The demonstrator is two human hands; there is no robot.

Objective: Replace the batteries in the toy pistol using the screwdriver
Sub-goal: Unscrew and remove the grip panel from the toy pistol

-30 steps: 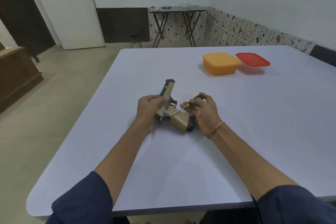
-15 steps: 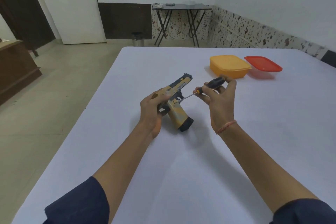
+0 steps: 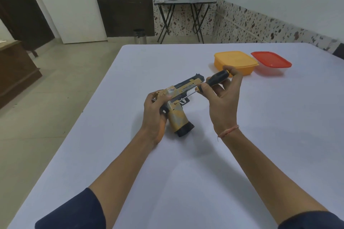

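Toy pistol (image 3: 179, 115) gripped by left hand (image 3: 154, 111); right hand (image 3: 223, 102) holds screwdriver (image 3: 217, 78); slide lettering (image 3: 187, 88) unreadable.

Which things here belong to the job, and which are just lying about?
In the job: toy pistol, gripped by the left hand; screwdriver, held by the right hand, tip at the pistol.
Lying about: yellow box and red-lidded box farther back on the table; folding table and bin by the wall.

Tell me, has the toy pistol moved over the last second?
Yes. The toy pistol, flat on the table a second ago, is now raised in the left hand, its barrel swung right toward the yellow container.
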